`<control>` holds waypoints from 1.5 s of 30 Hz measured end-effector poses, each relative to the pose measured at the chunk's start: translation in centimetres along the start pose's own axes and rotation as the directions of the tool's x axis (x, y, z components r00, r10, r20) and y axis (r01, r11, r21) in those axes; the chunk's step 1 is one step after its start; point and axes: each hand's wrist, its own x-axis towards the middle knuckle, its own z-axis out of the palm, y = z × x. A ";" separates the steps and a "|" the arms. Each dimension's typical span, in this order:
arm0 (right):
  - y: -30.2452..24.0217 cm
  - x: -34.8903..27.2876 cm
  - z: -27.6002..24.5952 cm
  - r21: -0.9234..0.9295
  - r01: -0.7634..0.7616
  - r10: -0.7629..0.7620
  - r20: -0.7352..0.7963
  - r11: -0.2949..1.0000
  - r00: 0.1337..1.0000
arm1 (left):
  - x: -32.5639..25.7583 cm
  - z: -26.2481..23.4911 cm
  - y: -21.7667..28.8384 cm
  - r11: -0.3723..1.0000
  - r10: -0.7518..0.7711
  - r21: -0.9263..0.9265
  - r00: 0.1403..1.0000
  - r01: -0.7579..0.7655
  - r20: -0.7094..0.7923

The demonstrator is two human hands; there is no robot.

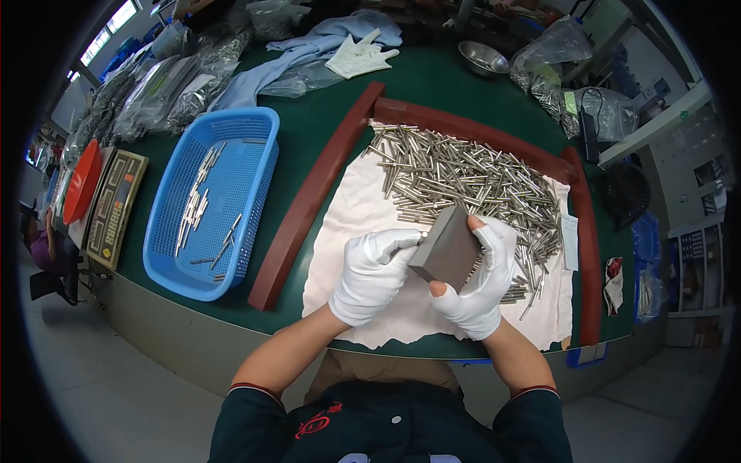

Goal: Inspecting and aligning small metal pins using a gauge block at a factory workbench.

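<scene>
In front of my body, my right hand [488, 285], in a white glove with bare thumb and fingertip, grips a dark grey rectangular block [457, 251], held tilted. My left hand [372, 272], also gloved in white, is closed with its fingertips against the block's left side. A tiny bright tip shows at those fingertips; what they pinch is mostly hidden. Just beyond both hands lies a heap of short shiny metal pins [471, 174], spread over a pale cloth [347, 204].
Reddish-brown bars [312, 208] frame the cloth left, back and right. A blue mesh basket [154, 231] with some pins stands at left, beside a red tray [82, 181]. Behind are a white glove [360, 55], a metal bowl [484, 59] and plastic bags [197, 100].
</scene>
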 end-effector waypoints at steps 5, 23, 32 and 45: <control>-0.2 0.0 -0.1 0.053 0.013 -0.012 -0.014 0.999 1.000 | 0.1 0.1 0.4 0.991 -0.102 -0.086 0.995 0.102 0.002; 0.6 0.1 0.0 0.008 -0.081 0.081 -0.024 0.997 0.996 | -0.1 -0.3 -0.2 0.997 0.014 0.070 0.999 -0.018 0.052; 1.6 0.7 -0.7 -0.028 -0.139 0.135 -0.114 0.990 0.984 | 1.4 -0.5 0.8 0.753 -0.489 -0.379 0.843 0.538 0.227; 1.6 1.0 -0.7 0.878 -0.432 0.682 0.188 0.206 0.707 | 1.2 -0.1 0.5 0.699 -0.557 -0.237 0.721 0.675 0.412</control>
